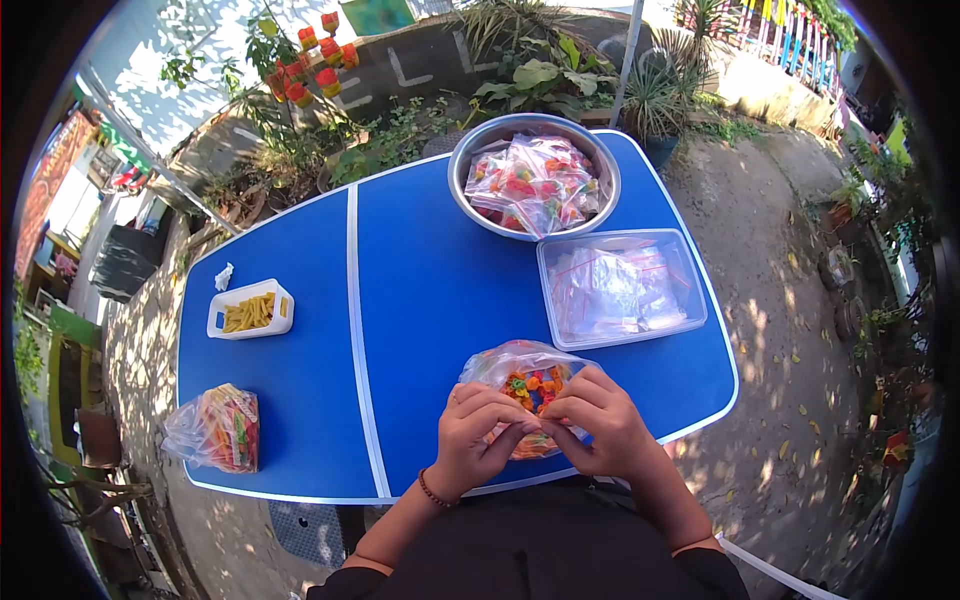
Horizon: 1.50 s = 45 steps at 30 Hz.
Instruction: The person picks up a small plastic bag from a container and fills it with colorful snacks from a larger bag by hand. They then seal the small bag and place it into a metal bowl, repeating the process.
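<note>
A clear plastic bag (520,356) of small orange, green and blue pieces lies open at the table's near edge. Over its front side, my left hand (482,428) and my right hand (597,420) meet with fingers pinched together. What they pinch is too small to make out; it may be thin clear plastic. Beyond the bag to the right is a clear container (697,290) holding flat empty-looking plastic bags. A metal bowl (457,190) of filled small bags stands behind that container.
On the left part of the blue table (440,280) are a white basket (240,329) of yellow sticks, a crumpled white scrap (223,277) and a plastic bag of colourful sticks (225,428). A white seam crosses the table. Plants border its far side.
</note>
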### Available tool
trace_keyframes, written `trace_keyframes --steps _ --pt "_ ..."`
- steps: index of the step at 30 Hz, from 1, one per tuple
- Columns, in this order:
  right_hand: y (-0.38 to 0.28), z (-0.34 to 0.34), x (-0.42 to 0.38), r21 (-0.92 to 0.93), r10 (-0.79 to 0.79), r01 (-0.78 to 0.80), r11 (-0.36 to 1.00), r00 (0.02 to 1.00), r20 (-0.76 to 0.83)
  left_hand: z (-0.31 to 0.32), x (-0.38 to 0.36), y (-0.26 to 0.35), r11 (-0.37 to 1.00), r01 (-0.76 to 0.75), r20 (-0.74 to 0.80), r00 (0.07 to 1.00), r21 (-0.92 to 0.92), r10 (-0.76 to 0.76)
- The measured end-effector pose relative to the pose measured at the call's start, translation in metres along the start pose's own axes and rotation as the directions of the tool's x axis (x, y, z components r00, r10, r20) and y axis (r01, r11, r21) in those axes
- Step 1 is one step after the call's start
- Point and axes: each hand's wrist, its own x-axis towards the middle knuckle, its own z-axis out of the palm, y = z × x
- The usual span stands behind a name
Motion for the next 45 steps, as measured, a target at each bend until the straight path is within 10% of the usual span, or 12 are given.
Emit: trace_keyframes --steps 27,45 --pt "0.059 -0.030 0.074 0.117 0.095 -0.097 0.988 0.995 0.019 0.003 0.041 -0.043 0.960 0.165 -0.151 0.968 -0.226 -0.202" --pt "0.138 -0.035 0.156 -0.009 0.251 -0.277 0.961 0.886 -0.390 0.001 0.048 -0.064 0.929 0.306 -0.183 0.921 -0.206 -0.344"
